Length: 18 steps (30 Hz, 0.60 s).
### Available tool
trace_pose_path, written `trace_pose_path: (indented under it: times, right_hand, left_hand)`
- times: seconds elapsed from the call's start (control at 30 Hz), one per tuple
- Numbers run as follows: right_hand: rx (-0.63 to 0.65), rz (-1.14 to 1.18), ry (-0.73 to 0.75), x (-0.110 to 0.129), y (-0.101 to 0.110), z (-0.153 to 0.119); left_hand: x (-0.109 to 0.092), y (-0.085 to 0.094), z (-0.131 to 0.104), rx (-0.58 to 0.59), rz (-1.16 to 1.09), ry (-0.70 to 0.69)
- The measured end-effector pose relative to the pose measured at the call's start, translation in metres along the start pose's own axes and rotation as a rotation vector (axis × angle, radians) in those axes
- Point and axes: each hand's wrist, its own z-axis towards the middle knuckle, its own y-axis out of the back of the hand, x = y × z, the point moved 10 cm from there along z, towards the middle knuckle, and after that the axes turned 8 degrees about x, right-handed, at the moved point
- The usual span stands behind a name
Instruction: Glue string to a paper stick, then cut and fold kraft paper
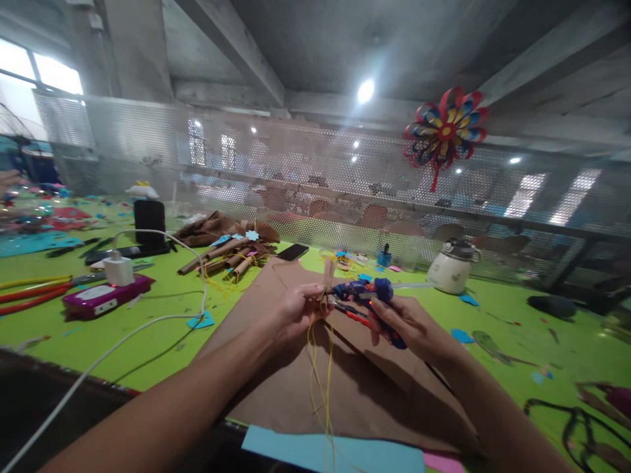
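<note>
My left hand [299, 309] pinches a small folded piece of brown paper [328, 270] that has yellow string [327, 387] hanging down from it. My right hand [394, 318] is wrapped round the grip of a dark blue glue gun [367, 289]. The gun's tip points left and is at the brown piece, and a clear glue stick [414, 285] sticks out of its back. Below the gun, a tool with red and black handles [357, 318] reaches toward the brown piece; what holds it is unclear. Large brown paper [276, 387] lies under both hands.
Rolled brown paper pieces [241, 256], a black phone [292, 252] and a purple power strip [108, 295] with a white cable lie to the left. A white kettle [450, 266] stands back right. Glasses [574, 427] rest front right. A blue sheet [335, 450] is at the front edge.
</note>
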Motion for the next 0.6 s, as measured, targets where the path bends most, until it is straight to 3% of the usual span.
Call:
trace_pose_path:
  times: [0.6]
  right_hand:
    - [0.057, 0.019, -0.034, -0.0018, -0.0038, -0.0036]
  left_hand:
    - [0.0062, 0.0036, 0.0071, 0.087, -0.034, 0.009]
